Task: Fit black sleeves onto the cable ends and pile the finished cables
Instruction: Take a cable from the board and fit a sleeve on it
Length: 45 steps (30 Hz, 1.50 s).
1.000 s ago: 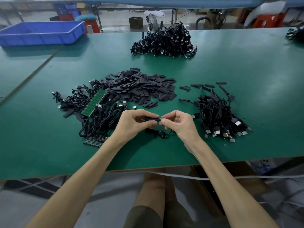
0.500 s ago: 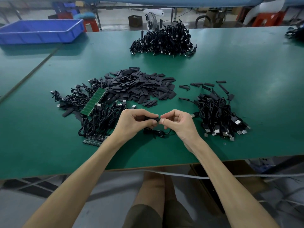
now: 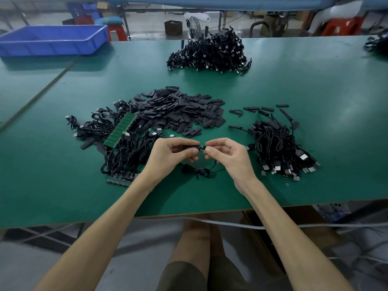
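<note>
1. Left hand (image 3: 174,153): above the near part of the green table top (image 3: 315,91), thumb and curled fingers pinching a short black tubular sleeve (image 3: 190,147).
2. Right hand (image 3: 228,156): fingertips pinched on the end of a thin black cable (image 3: 197,171), right at the sleeve's right-hand mouth. The two hands nearly touch.
3. The rest of that cable lies in a loose coil on the table just below the hands.
4. Heap of flat loose black sleeves (image 3: 180,112): beyond the hands, mid-table.
5. Tangle of black cables (image 3: 123,152) to the left, with a green circuit-board strip (image 3: 121,131) lying on it.
6. Pile of black cables with metal plugs (image 3: 279,148) just right of the right hand.
7. Larger mound of black cables (image 3: 210,53) at the far edge; blue plastic tray (image 3: 52,39) far left.
</note>
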Each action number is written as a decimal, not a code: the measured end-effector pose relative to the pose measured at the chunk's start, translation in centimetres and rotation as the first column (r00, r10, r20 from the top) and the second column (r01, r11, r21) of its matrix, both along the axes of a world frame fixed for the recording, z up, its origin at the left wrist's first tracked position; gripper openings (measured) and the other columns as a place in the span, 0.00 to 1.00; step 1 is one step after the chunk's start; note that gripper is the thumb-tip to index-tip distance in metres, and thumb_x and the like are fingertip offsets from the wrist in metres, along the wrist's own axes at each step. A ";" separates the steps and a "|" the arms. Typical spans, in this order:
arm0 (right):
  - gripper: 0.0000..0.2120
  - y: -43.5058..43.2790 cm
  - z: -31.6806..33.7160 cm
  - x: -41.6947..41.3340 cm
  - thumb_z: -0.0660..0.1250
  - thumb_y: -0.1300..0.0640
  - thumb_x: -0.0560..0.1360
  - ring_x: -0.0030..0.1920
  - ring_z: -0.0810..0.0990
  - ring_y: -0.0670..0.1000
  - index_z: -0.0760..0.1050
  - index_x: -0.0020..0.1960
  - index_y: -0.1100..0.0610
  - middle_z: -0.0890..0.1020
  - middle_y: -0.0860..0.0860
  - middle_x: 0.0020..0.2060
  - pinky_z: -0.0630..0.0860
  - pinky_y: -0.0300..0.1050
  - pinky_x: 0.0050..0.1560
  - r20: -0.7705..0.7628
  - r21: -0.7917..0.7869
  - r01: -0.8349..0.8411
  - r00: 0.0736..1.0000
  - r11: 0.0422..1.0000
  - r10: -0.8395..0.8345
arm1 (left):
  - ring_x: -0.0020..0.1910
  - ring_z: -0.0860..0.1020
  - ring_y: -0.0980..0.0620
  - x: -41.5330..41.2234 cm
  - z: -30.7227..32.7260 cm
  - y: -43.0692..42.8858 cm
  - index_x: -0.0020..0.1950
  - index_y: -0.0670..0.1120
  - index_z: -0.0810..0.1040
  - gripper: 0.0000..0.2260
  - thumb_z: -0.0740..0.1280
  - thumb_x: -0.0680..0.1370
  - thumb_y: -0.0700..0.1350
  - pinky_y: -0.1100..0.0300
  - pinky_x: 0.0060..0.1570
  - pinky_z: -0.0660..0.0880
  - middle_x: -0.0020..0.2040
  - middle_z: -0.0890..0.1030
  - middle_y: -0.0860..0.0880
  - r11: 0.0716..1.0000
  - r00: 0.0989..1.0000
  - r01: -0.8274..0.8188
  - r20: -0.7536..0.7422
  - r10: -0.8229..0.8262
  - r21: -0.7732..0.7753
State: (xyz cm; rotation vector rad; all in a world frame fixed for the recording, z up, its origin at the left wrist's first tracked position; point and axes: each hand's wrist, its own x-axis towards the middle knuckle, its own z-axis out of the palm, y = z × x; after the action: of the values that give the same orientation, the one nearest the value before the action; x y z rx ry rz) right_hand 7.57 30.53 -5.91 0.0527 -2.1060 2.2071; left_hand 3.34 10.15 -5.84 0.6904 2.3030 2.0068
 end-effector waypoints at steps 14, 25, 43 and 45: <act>0.04 0.1 0.0 -0.1 0.78 0.63 0.73 0.38 0.85 0.44 0.87 0.47 0.59 0.88 0.56 0.38 0.75 0.30 0.41 0.004 -0.030 -0.003 1.000 1.000 0.003 | 0.40 0.87 0.45 0.3 0.1 0.3 0.56 0.39 0.85 0.10 0.76 0.75 0.38 0.56 0.46 0.83 0.42 0.87 0.45 0.998 0.999 -0.031 -0.024 0.030 -0.051; 0.06 0.1 0.1 -0.1 0.79 0.62 0.72 0.46 0.87 0.51 0.88 0.48 0.56 0.89 0.56 0.42 0.80 0.38 0.53 0.011 -0.019 -0.073 0.997 0.997 0.073 | 0.40 0.86 0.44 0.3 0.2 0.1 0.57 0.39 0.85 0.11 0.76 0.75 0.38 0.54 0.46 0.83 0.45 0.87 0.44 0.998 0.999 0.028 -0.021 -0.029 -0.055; 0.03 0.3 -0.4 -0.2 0.77 0.63 0.75 0.42 0.86 0.46 0.86 0.48 0.57 0.88 0.54 0.39 0.76 0.32 0.44 -0.006 -0.070 0.041 0.999 0.997 -0.041 | 0.53 0.84 0.35 -0.8 0.4 -0.9 0.63 0.38 0.82 0.16 0.73 0.76 0.38 0.56 0.51 0.83 0.57 0.84 0.35 0.932 0.902 0.278 0.271 -0.336 0.233; 0.03 0.4 -0.5 -0.2 0.77 0.63 0.75 0.42 0.86 0.45 0.86 0.48 0.58 0.88 0.53 0.39 0.76 0.31 0.43 -0.010 -0.059 0.030 0.999 0.998 -0.030 | 0.52 0.85 0.35 -0.7 0.5 -0.9 0.61 0.39 0.83 0.15 0.73 0.75 0.37 0.56 0.50 0.83 0.55 0.84 0.35 0.940 0.909 0.253 0.276 -0.311 0.228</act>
State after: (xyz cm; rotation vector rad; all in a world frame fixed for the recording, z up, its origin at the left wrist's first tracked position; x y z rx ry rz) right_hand 7.32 30.89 -6.37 0.0285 -2.0215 2.2452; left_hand 2.62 9.29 -5.35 0.6225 1.7473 2.0385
